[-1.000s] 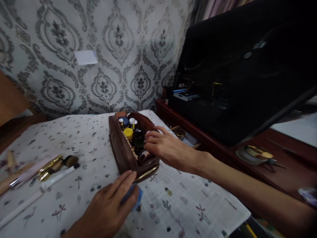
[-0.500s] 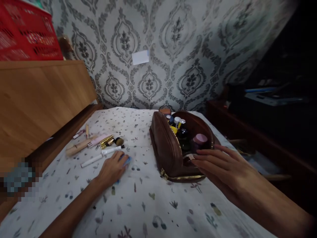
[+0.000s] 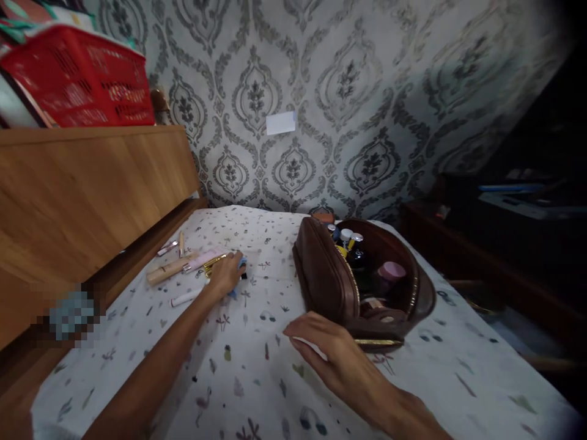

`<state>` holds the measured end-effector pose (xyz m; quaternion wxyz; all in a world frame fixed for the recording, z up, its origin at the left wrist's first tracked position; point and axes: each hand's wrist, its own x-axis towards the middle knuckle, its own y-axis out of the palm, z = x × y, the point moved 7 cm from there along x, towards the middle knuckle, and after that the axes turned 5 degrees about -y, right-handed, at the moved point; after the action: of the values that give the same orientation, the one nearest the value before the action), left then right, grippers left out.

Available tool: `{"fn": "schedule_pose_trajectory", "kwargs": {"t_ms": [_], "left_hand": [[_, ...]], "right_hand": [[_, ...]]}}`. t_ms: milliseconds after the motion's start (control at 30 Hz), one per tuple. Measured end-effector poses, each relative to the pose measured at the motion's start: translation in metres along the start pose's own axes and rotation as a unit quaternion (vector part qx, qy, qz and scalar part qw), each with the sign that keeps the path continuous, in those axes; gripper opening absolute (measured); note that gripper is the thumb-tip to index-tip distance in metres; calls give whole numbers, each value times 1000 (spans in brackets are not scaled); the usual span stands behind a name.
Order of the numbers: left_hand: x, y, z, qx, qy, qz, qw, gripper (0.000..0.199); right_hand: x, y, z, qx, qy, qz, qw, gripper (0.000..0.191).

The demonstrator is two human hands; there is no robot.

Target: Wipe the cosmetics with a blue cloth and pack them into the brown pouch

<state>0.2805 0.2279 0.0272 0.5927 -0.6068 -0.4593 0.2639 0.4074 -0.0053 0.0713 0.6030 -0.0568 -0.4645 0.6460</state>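
Left hand [image 3: 225, 276]: is reaching to the cosmetics on the counter's left half, its fingers bending around a blue item [image 3: 243, 261] that is showing at both sides of them; the hand is partly covering the gold tubes [image 3: 213, 266] and a white stick [image 3: 185, 297], and whether it is touching them cannot be told.

Right hand [image 3: 342, 354]: is hovering over the counter just beside the bag's near end, holding nothing, its thumb and fingers parting.

Brown bag [image 3: 321, 275]: is standing unzipped on the counter's right half, its gold-toothed mouth gaping.

Bag contents: a pink-lidded jar [image 3: 392, 271] is sitting nearer the right side; a dark bottle [image 3: 359, 258], a white cap [image 3: 346, 234] and a yellow lid [image 3: 342, 251] are crowding toward the far end.

Loose cosmetics: a beige tube [image 3: 169, 271] and a pink tube [image 3: 202, 259] are lying beside the gold tubes, toward the counter's left edge; a small tan stick [image 3: 181, 243] is lying beyond them.

Counter [image 3: 270, 391]: is wearing a white printed cloth and is meeting the patterned wall [image 3: 321, 110] at its far edge.

Red basket [image 3: 105, 79]: is resting on the wooden unit [image 3: 101, 189] along the counter's left edge.
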Motion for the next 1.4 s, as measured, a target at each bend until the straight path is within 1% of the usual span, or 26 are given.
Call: {"fn": "schedule_pose_trajectory", "kwargs": {"t_ms": [100, 167, 200, 233, 267, 333, 400, 467, 533, 600, 667, 733, 833, 900, 1033, 1100, 1167, 1300, 1367, 1400], "left_hand": [[-1, 2, 1, -29, 9, -16, 999, 21], [-7, -3, 0, -55, 29, -34, 997, 25], [-12, -7, -3, -68, 44, -43, 996, 28], [-18, -10, -6, -81, 60, -51, 994, 30], [-26, -13, -10, -93, 78, -57, 991, 32], [-44, -15, -20, -112, 111, -63, 985, 34], [-64, -15, -30, -133, 152, -69, 977, 35], [-83, -14, -40, -175, 197, -81, 961, 37], [-98, -15, -45, -228, 234, -93, 941, 39], [-106, -17, -47, -277, 252, -89, 923, 41], [-110, -21, -47, -320, 262, -78, 907, 41], [-110, -26, -47, -351, 263, -71, 896, 38], [-107, -28, -46, -371, 241, -53, 895, 36], [-104, -27, -44, -385, 221, -36, 895, 36], [-100, -23, -38, -416, 174, -10, 893, 34], [-98, -22, -35, -422, 149, -3, 894, 30], [-96, -19, -33, -430, 129, 5, 893, 25], [-94, -13, -27, -445, 96, 16, 890, 18], [-93, -12, -25, -448, 84, 13, 890, 17], [-93, -12, -24, -449, 81, 11, 890, 18]], "right_hand": [[6, 29, -35, 66, 104, -21, 992, 27], [11, 47, -55, 137, 170, -35, 975, 34], [13, 55, -64, 189, 201, -51, 960, 39], [16, 63, -71, 247, 229, -73, 939, 46], [18, 69, -77, 306, 256, -100, 911, 52], [21, 82, -87, 414, 303, -154, 844, 61], [24, 95, -90, 501, 323, -182, 782, 61], [25, 106, -89, 571, 322, -193, 730, 55], [23, 112, -90, 608, 324, -209, 694, 51], [18, 114, -92, 615, 333, -225, 679, 49], [17, 113, -92, 611, 330, -217, 686, 49], [18, 112, -91, 607, 313, -194, 704, 50], [20, 109, -88, 589, 287, -173, 735, 52], [21, 107, -88, 556, 277, -175, 764, 52], [24, 101, -81, 457, 238, -158, 842, 51], [26, 100, -77, 428, 221, -145, 864, 52], [27, 100, -76, 419, 217, -143, 870, 54], [25, 102, -77, 412, 219, -154, 871, 63], [24, 101, -77, 408, 221, -167, 870, 66], [23, 101, -77, 406, 223, -174, 869, 65]]}}
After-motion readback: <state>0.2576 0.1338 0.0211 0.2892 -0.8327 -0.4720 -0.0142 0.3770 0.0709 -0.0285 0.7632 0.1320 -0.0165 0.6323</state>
